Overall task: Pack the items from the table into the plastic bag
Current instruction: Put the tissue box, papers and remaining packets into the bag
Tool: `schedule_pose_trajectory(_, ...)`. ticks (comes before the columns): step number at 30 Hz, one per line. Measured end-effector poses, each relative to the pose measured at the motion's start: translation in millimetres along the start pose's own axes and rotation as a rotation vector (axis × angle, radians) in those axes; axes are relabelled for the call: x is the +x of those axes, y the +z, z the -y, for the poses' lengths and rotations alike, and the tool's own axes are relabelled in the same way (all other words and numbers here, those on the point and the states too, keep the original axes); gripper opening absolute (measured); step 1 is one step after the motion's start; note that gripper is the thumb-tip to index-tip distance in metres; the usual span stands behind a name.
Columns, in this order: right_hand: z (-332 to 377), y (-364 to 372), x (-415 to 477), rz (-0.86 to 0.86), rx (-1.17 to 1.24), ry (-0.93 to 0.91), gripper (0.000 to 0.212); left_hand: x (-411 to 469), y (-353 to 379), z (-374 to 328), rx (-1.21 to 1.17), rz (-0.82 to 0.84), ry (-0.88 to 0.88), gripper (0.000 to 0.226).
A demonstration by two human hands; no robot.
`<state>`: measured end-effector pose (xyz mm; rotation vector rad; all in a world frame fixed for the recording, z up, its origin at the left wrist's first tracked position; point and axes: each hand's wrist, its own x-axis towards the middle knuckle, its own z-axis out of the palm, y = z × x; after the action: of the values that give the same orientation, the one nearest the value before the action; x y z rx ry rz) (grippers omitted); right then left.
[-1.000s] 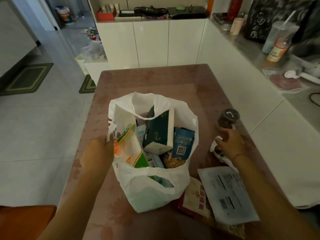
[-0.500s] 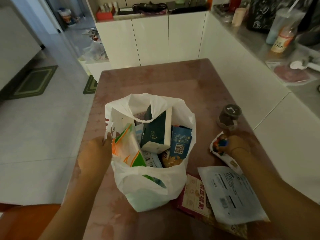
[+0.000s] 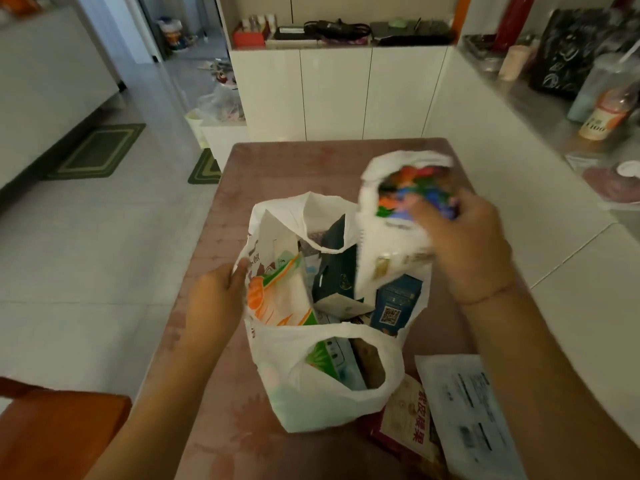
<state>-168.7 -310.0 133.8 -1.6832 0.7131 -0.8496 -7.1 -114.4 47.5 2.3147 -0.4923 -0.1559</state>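
Note:
A white plastic bag (image 3: 311, 396) stands open on the brown table (image 3: 277, 168). Inside it I see a dark green box (image 3: 337, 271), a blue packet with a QR code (image 3: 396, 303) and an orange-and-green packet (image 3: 277, 296). My left hand (image 3: 214, 299) holds the bag's left rim. My right hand (image 3: 460, 244) grips a white pouch with a colourful print (image 3: 398, 202), held over the bag's right rim. Beside the bag, at the front right, lie a snack packet with red lettering (image 3: 412, 420) and a white printed envelope (image 3: 474, 410).
A white counter (image 3: 540, 109) along the right carries bottles, a cup and a dark bag. White cabinets (image 3: 339, 91) stand beyond the table's far end. An orange chair (image 3: 59, 431) is at the lower left. Tiled floor with green mats lies to the left.
My right hand has lifted the white pouch off the table's right side and brought it up and left, over the bag. The dark jar is now hidden behind that hand. My left hand stays on the rim.

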Motion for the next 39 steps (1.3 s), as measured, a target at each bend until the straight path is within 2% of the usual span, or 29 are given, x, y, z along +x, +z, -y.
schedule_pose_trajectory(2,-10.4,33.3,-8.2,0.152,-0.084,0.059,0.007,-2.8,-1.5,-3.9,-0.013,0.012,-0.011,0.037)
schedule_pose_trajectory(5,-45.7,75.9,-30.6,0.440,-0.377,0.198,0.016,-2.5,-1.5,-4.5,-0.026,0.018,-0.014,0.038)
schedule_pose_trajectory(7,-66.3,90.9,-46.1,0.570,-0.541,0.237,0.020,-1.0,-0.6,-2.0,-0.019,0.031,-0.025,0.037)
schedule_pose_trajectory(10,-73.3,94.5,-54.1,0.582,-0.631,0.219,0.025,1.4,0.5,2.0,-0.032,0.051,-0.055,0.031)
schedule_pose_trajectory(17,-56.7,60.5,-49.9,0.721,-0.624,0.154,0.030,1.3,-3.8,-2.8,-0.035,0.007,-0.031,0.041)
schedule_pose_trajectory(18,-53.4,49.9,-50.1,0.681,-0.553,0.137,0.029,1.6,-3.8,-2.6,-0.030,0.009,-0.017,0.041)
schedule_pose_trajectory(20,-47.1,21.3,-48.3,0.482,-0.329,0.093,0.021,1.4,-4.2,-3.7,-0.019,0.001,-0.004,0.042)
schedule_pose_trajectory(22,-53.2,-13.9,-42.1,0.166,-0.149,0.074,0.014,1.1,-3.6,-5.1,-0.017,-0.011,-0.008,0.042)
schedule_pose_trajectory(24,-80.2,-53.0,-34.9,-0.115,-0.183,0.152,0.012,-0.7,-1.9,-8.7,-0.002,-0.010,-0.008,0.043)
schedule_pose_trajectory(25,-103.4,-74.3,-32.9,-0.167,-0.273,0.245,0.018,-1.6,-0.8,-10.4,0.011,-0.007,-0.003,0.043)
schedule_pose_trajectory(26,-124.2,-92.8,-33.1,-0.146,-0.371,0.376,0.035,-2.2,0.4,-11.6,0.019,-0.003,0.003,0.042)
schedule_pose_trajectory(29,-188.5,-133.2,-44.7,0.215,-0.736,0.717,0.121,-2.7,3.6,-12.9,0.024,0.012,0.024,0.039)
schedule_pose_trajectory(30,-201.3,-138.1,-49.1,0.336,-0.839,0.757,0.139,-2.1,4.7,-12.3,0.025,0.015,0.030,0.038)
schedule_pose_trajectory(31,-210.2,-140.4,-52.3,0.449,-0.901,0.757,0.146,-1.9,5.4,-12.0,0.024,0.015,0.039,0.038)
schedule_pose_trajectory(32,-211.7,-138.4,-54.8,0.561,-0.943,0.723,0.142,-1.6,6.1,-11.7,0.024,0.014,0.046,0.038)
schedule_pose_trajectory(35,-210.2,-125.3,-52.4,0.882,-1.032,0.585,0.104,-2.4,7.5,-12.0,0.023,0.017,0.050,0.039)
schedule_pose_trajectory(36,-207.6,-121.6,-49.3,0.944,-1.056,0.564,0.092,-2.8,7.4,-11.9,0.022,0.016,0.048,0.039)
schedule_pose_trajectory(39,-214.2,-117.0,-42.0,0.945,-1.023,0.547,0.053,-3.2,6.8,-11.0,0.016,0.009,0.046,0.039)
